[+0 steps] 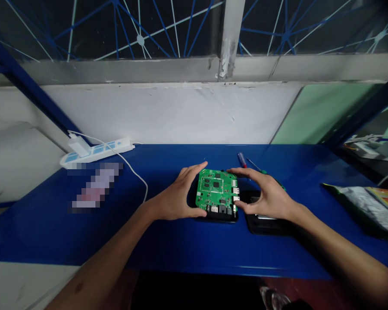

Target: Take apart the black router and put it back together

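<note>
A green circuit board (210, 191) with chips and metal ports lies in front of me, over a black case (224, 218) whose front edge shows below it. My left hand (177, 193) curves around its left side, thumb at the near left corner and fingers at the far left corner. On the opposite side, my right hand (267, 193) grips it, fingertips at the far right corner and thumb by the ports on the right edge. Under my right hand sits a second black case part (265, 228), partly hidden. Whether the board is seated in the case I cannot tell.
Behind my right hand lie a screwdriver (242, 160) and a thin tool with a green handle (263, 171). A white power strip (116, 148) with a plugged-in charger (79, 145) and cable (134, 171) is at the back left. A foil packet (368, 206) rests on the blue table (181, 245) at right.
</note>
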Demonstrator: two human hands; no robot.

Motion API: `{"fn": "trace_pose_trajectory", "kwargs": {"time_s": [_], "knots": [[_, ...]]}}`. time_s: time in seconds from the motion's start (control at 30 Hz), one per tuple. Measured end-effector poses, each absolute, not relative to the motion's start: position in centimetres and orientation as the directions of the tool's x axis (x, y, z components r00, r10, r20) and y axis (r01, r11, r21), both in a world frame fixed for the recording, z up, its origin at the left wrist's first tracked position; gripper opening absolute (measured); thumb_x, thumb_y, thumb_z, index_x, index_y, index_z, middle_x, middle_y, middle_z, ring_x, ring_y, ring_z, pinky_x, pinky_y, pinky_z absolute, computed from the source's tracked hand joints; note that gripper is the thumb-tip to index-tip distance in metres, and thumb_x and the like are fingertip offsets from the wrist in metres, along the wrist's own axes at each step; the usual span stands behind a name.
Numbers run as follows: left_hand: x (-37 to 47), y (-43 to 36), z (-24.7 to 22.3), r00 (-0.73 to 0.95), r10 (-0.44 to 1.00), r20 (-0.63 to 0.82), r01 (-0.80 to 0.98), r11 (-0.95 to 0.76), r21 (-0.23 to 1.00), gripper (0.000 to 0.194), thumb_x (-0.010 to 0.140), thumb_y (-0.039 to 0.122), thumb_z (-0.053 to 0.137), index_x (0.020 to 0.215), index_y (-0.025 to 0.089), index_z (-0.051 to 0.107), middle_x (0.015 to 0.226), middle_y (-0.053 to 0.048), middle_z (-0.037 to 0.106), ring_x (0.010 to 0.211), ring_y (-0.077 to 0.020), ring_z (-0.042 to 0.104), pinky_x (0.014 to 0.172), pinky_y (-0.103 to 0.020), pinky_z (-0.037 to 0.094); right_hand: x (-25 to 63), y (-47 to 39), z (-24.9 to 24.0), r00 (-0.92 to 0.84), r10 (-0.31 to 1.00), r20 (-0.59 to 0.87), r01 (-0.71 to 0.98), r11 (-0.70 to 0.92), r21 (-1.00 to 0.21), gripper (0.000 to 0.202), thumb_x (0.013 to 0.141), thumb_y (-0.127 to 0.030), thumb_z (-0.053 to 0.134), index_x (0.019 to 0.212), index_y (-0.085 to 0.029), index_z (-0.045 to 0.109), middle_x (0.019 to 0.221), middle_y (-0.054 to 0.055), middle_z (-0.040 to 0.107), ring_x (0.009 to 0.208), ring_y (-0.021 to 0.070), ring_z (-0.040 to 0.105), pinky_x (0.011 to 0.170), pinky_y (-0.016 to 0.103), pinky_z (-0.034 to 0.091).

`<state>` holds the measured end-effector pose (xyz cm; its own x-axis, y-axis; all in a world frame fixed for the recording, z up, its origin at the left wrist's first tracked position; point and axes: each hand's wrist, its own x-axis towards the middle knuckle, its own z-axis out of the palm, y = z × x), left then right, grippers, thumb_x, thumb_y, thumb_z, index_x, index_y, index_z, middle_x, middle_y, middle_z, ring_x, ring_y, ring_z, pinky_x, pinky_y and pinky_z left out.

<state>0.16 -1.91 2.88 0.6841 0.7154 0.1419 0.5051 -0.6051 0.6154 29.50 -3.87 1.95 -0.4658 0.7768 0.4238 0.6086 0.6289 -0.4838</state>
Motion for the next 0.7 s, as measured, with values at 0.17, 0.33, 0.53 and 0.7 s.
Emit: {"fn": "trace_pose_trajectory", "kwargs": {"time_s": [0.17, 0.33, 0.53, 0.7], "knots": [[0.3, -1.7, 2.4, 0.713, 0.669, 0.212, 0.49, -0.691, 0.532, 0.115, 0.071, 0.043, 0.082, 0.157, 0.033, 0.007, 0.159, -0.012, 0.028, 0.144, -0.0423, 0.028, 0.115, -0.067, 0.03, 29.5, -3.9, 1.9, -0.502, 0.733, 0.459, 0.572, 0.679, -0.46, 0.071, 0.077, -0.037, 0.073, 0.141, -0.023, 0.046, 0.139, 0.012, 0.062, 0.126, 0.0308, 0.062, 0.105, 0.055, 0.052], [0.4, -1.4, 2.1, 0.695, 0.624, 0.359, 0.467, -0.77, 0.434, 0.113, 0.07, 0.046, 0.083, 0.155, 0.035, 0.009, 0.158, -0.01, 0.032, 0.141, -0.0413, 0.034, 0.114, -0.063, 0.033, 29.4, -4.1, 2.1, -0.576, 0.652, 0.494, 0.515, 0.758, -0.4, 0.091, 0.077, -0.047, 0.076, 0.151, -0.024, 0.03, 0.151, 0.017, 0.047, 0.141, 0.0361, 0.045, 0.114, 0.061, 0.04], [0.4, -1.3, 2.1, 0.673, 0.596, 0.437, 0.459, -0.801, 0.384, 0.112, 0.069, 0.048, 0.085, 0.153, 0.036, 0.012, 0.156, -0.01, 0.036, 0.138, -0.0401, 0.039, 0.112, -0.061, 0.037, 28.6, -4.7, 1.9, -0.587, 0.678, 0.441, 0.629, 0.726, -0.278, 0.116, 0.07, -0.067, 0.075, 0.158, -0.021, 0.014, 0.156, 0.023, 0.032, 0.145, 0.0425, 0.035, 0.115, 0.064, 0.038], [0.5, -1.3, 2.1, 0.666, 0.601, 0.441, 0.472, -0.798, 0.375, 0.11, 0.071, 0.045, 0.084, 0.153, 0.035, 0.012, 0.156, -0.01, 0.037, 0.138, -0.04, 0.04, 0.111, -0.063, 0.037, 28.3, -4.8, 1.9, -0.572, 0.687, 0.449, 0.647, 0.714, -0.268, 0.109, 0.077, -0.057, 0.073, 0.159, -0.024, 0.009, 0.154, 0.022, 0.036, 0.142, 0.0427, 0.038, 0.111, 0.066, 0.042]]}}
